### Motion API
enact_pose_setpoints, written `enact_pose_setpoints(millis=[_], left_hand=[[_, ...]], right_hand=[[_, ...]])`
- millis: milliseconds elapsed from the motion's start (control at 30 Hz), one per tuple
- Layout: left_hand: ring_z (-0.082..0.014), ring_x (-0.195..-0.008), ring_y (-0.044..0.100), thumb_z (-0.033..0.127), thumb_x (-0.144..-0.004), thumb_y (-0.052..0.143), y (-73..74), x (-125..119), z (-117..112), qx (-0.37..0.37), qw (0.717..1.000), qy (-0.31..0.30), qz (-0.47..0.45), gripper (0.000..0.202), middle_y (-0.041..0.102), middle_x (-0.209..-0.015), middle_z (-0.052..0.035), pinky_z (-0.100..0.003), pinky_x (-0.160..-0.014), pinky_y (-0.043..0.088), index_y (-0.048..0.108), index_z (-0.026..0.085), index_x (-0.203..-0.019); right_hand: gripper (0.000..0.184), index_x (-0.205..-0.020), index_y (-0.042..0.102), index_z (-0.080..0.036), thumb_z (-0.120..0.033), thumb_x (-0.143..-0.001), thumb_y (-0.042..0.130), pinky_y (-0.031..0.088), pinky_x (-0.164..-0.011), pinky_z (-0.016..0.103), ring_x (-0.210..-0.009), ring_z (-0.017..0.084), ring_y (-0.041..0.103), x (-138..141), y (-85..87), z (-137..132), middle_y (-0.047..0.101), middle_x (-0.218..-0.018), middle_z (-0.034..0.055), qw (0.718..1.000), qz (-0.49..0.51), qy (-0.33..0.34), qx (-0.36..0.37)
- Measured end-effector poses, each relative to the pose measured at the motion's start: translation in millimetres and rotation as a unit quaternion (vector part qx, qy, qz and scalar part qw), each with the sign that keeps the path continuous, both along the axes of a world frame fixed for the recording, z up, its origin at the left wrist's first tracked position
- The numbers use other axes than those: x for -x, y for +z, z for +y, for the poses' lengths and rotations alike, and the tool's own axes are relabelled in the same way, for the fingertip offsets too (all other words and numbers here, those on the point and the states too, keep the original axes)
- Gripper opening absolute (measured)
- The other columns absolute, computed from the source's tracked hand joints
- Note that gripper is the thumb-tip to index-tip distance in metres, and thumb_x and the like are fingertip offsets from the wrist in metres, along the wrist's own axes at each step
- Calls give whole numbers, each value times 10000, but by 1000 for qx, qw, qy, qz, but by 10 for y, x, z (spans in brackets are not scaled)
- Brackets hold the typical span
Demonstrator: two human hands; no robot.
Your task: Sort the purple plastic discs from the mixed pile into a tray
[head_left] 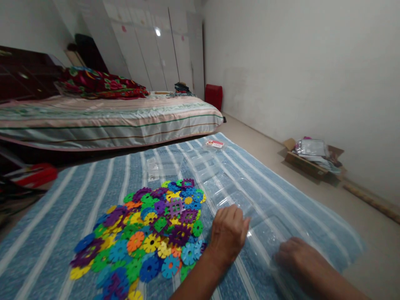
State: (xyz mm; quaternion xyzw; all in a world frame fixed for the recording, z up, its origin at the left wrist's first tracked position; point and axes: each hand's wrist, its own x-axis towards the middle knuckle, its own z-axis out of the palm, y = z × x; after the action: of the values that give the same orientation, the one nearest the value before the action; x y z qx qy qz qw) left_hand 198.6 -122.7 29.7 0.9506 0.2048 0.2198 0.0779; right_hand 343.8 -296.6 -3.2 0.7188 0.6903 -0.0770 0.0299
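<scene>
My left hand (229,230) is closed, its fingers curled at the left edge of a clear plastic container (270,233). At the container's near right side is my right hand (295,257), smeared by motion, its fingers bent in around the edge. Just left of my left hand, a wide heap of flower-shaped plastic building discs (150,241) in several colours lies on the striped cloth (59,233). Purple square pieces (175,207) sit among the discs. Beyond my hands is another clear plastic tray (233,189), see-through against the cloth.
A clear plastic piece with a red and white label (215,143) lies at the cloth's far end. Another clear piece (165,166) is behind the heap. A cardboard box (312,160) stands on the floor at right, near the wall. Across the back is a bed (109,121).
</scene>
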Motion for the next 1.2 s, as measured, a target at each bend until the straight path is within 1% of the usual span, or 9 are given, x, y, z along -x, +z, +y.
enact_pose_setpoints(millis=[100,167,367,667,900,1000,1100,1133,1200], left_hand=[[-210,-957,620,194,-914,452,-85,301,24,-60,991,11,-118,143,663,-994,-101,-381,-843,518,589,164,-888],[-211,-998,623,178,-908,455,-137,517,45,-91,982,29,-163,143,663,-1043,-110,-378,-860,528,594,159,-938],[-186,-950,661,152,-897,476,-239,989,-4,-108,976,51,-184,154,691,-993,-94,-315,-832,565,610,149,-973],[-159,-947,670,111,-879,495,-291,1276,-168,-57,986,-4,-157,171,700,-995,-83,-264,-861,557,613,152,-996],[-150,-926,677,103,-889,456,-329,1476,-229,-51,988,-2,-146,191,710,-950,-65,-247,-854,556,620,167,-964],[-151,-928,677,106,-892,447,-323,1562,-236,-46,989,7,-141,202,713,-945,-63,-250,-856,556,627,177,-949],[-151,-895,683,126,-896,459,-270,1662,-177,-64,985,27,-156,186,717,-914,-61,-242,-822,565,635,174,-929],[-150,-882,685,135,-898,464,-244,1701,-139,-71,983,39,-163,179,718,-908,-62,-238,-810,567,637,170,-926],[-154,-876,686,157,-903,474,-184,1787,-37,-83,978,71,-176,168,719,-908,-69,-244,-809,568,640,160,-926]], right_hand=[[281,-739,654,-205,-13,-812,461,327,-672,296,-699,169,581,24,63,18,671,-752,24,1000,5,-4,3],[292,-737,653,-201,4,-796,453,333,-673,294,-696,170,585,40,89,39,670,-750,26,1000,10,-7,0],[285,-731,650,-197,5,-795,460,342,-686,291,-693,164,591,124,164,89,668,-746,20,1000,29,-5,1],[267,-790,669,-203,-63,-866,454,365,-737,296,-758,170,609,211,219,165,678,-792,24,999,24,-14,25],[311,-764,656,-190,-60,-890,404,383,-755,310,-746,164,605,263,280,205,674,-781,27,999,24,-8,25],[246,-858,676,-208,-56,-820,487,411,-786,336,-818,195,623,272,302,157,682,-838,31,999,18,-19,22],[436,-1095,640,-235,-53,-701,594,437,-839,385,-931,246,624,276,306,74,682,-994,54,999,2,-3,-40],[470,-1143,616,-240,-67,-705,604,445,-848,390,-951,251,622,289,306,52,677,-1032,62,997,2,13,-72],[400,-1163,595,-249,-126,-782,584,468,-837,364,-954,234,626,355,310,45,673,-1057,66,990,21,52,-129]])
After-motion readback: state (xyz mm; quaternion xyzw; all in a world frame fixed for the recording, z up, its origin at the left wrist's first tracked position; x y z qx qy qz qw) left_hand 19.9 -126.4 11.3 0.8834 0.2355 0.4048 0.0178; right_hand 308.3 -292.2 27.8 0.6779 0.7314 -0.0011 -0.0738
